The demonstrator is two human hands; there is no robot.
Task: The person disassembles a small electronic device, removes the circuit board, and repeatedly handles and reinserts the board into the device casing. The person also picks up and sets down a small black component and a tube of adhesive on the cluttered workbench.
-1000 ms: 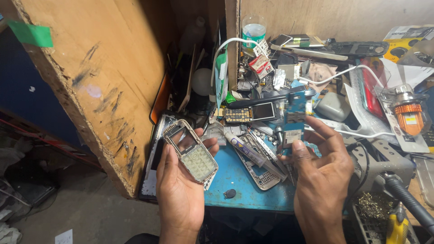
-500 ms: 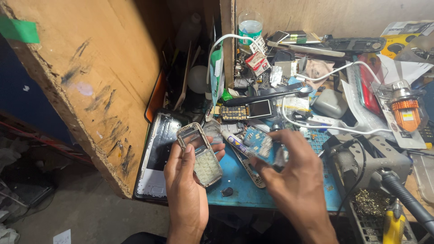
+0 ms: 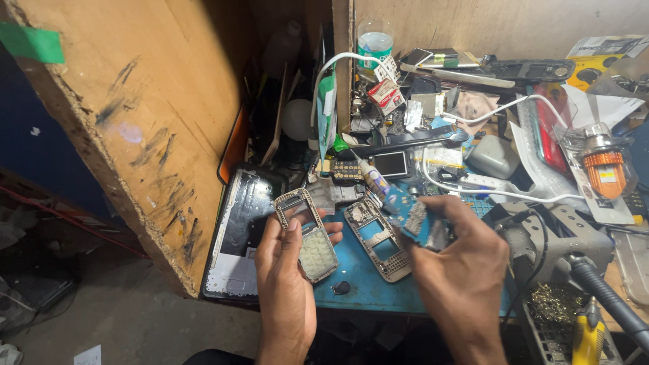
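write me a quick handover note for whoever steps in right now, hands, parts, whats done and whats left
Left hand: grip on the phone front cover with keypad, inner side up.
Right hand: grip on the blue circuit board, raised above the mat.
Phone middle frame lies on the blue mat, between the hands; small black piece near the mat's front edge.
Done: phone is apart in three pieces.
Left: board, frame and cover not yet joined.

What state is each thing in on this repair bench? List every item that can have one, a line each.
Left hand: closed around the phone front cover.
Phone front cover: off its phone, keypad in place, screen window empty.
Right hand: pinching the circuit board.
Circuit board: bare, out of its casing, lifted off the mat.
Phone frame: empty, lying flat on the blue mat.
Glue tube: lying down, tip uncapped or capped, cannot tell.
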